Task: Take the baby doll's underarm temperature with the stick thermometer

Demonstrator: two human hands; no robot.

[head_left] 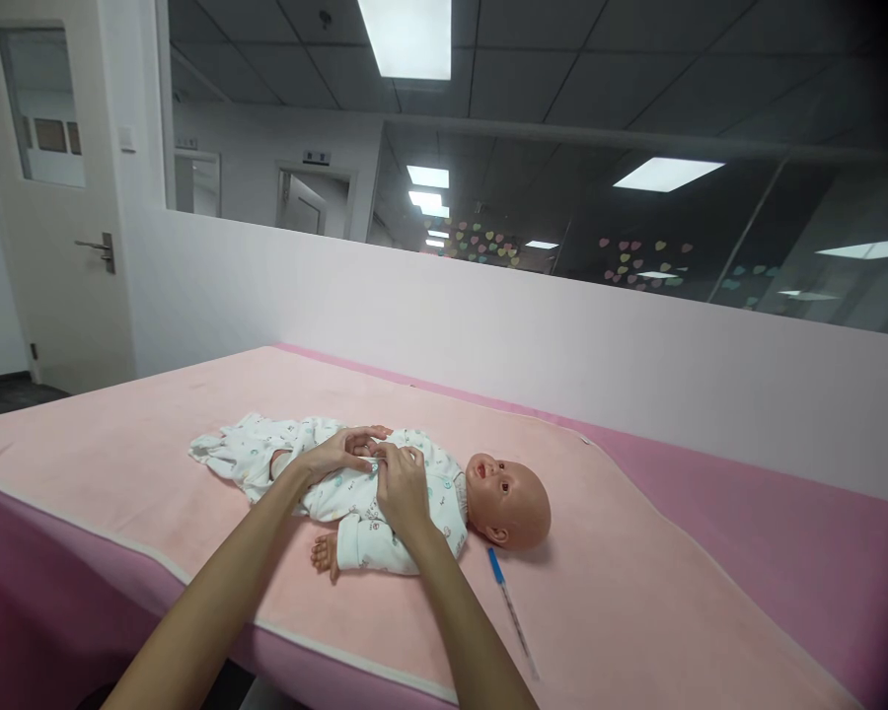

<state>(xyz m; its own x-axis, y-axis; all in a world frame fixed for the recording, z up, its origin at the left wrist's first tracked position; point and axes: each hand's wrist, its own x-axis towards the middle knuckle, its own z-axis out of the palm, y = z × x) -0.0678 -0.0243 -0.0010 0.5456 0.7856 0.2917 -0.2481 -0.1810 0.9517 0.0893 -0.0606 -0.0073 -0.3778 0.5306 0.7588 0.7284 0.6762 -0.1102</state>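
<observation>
A baby doll [509, 501] lies on its back on the pink mat, its head to the right and its face turned up. It wears a white printed romper [370, 542], bunched and loose toward the legs at the left. My left hand [342, 452] curls over the front of the romper, thumb and fingers closed on the cloth. Close against it, my right hand [404, 485] pinches the same front part with bent fingers. The fingertips partly hide what lies between them. One doll hand [325, 556] sticks out of the near sleeve, palm side on the mat.
A thin clear stick with a blue end [512, 613], like a thermometer or pen, lies near the doll's head. The pink padded mat [636, 582] covers the table up to a white wall [562, 335] with a window above. A door [66, 217] stands at the left.
</observation>
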